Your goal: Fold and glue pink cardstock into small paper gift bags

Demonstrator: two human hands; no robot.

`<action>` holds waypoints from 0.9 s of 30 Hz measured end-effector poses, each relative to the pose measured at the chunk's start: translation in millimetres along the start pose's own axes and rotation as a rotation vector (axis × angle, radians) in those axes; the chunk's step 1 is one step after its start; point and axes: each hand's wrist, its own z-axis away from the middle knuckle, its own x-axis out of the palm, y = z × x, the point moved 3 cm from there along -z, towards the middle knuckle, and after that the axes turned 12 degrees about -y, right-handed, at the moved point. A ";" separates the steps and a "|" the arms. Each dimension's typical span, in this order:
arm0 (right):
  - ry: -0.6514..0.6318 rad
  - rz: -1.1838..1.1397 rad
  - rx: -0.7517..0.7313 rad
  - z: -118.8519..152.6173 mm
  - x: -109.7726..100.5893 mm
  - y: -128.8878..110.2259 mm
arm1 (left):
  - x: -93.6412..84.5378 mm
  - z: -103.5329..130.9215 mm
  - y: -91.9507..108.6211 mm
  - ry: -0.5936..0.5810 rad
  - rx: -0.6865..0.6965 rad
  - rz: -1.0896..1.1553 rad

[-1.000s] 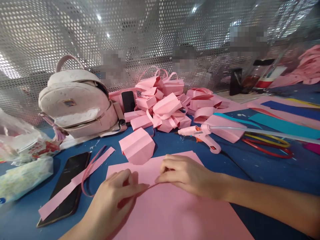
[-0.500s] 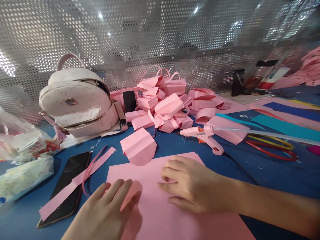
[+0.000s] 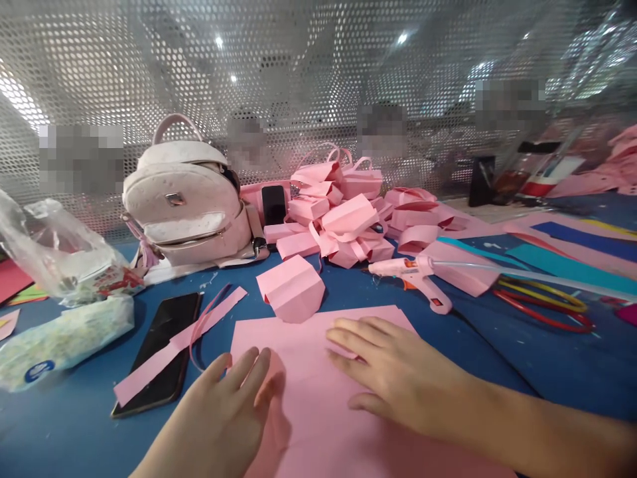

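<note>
A large pink paper sheet [image 3: 308,392] lies before me on the blue table. My right hand [image 3: 393,372] rests on its right part, palm down, fingers stretched out and slightly spread. At the sheet's left edge is my left hand [image 3: 219,405], fingers extended and casting a shadow on the paper; its thumb is hidden. Just beyond the far edge sits a small folded pink paper piece [image 3: 293,289]. Right of that lies a pink hot glue gun [image 3: 411,275] with a long clear glue stick in its back.
Left are a dark phone [image 3: 154,358] under a pink strip [image 3: 149,375], a tissue pack [image 3: 74,342] and a plastic bag [image 3: 64,259]. Behind stand a white backpack [image 3: 194,206] and a heap of pink paper bags [image 3: 348,219]. Coloured strips [image 3: 572,262] lie right.
The view has swung slightly left, so things appear farther right. My right hand's fingers lie a little straighter on the sheet; my left hand stays at its left edge.
</note>
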 end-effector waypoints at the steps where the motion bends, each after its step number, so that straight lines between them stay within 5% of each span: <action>1: 0.020 0.023 0.021 5.8 -2.0 1.4 | 0.8 -0.2 -0.2 -0.014 -0.006 0.000; 15: -0.023 0.254 0.239 66.1 -1.0 29.0 | 6.1 1.2 -4.8 0.024 0.043 0.073; 22: -0.066 0.231 0.417 78.3 5.7 16.7 | -8.6 4.9 -1.2 0.020 0.011 0.113; 27: -0.150 0.047 0.457 69.0 -14.4 19.1 | -25.6 -6.3 6.8 0.064 -0.045 0.201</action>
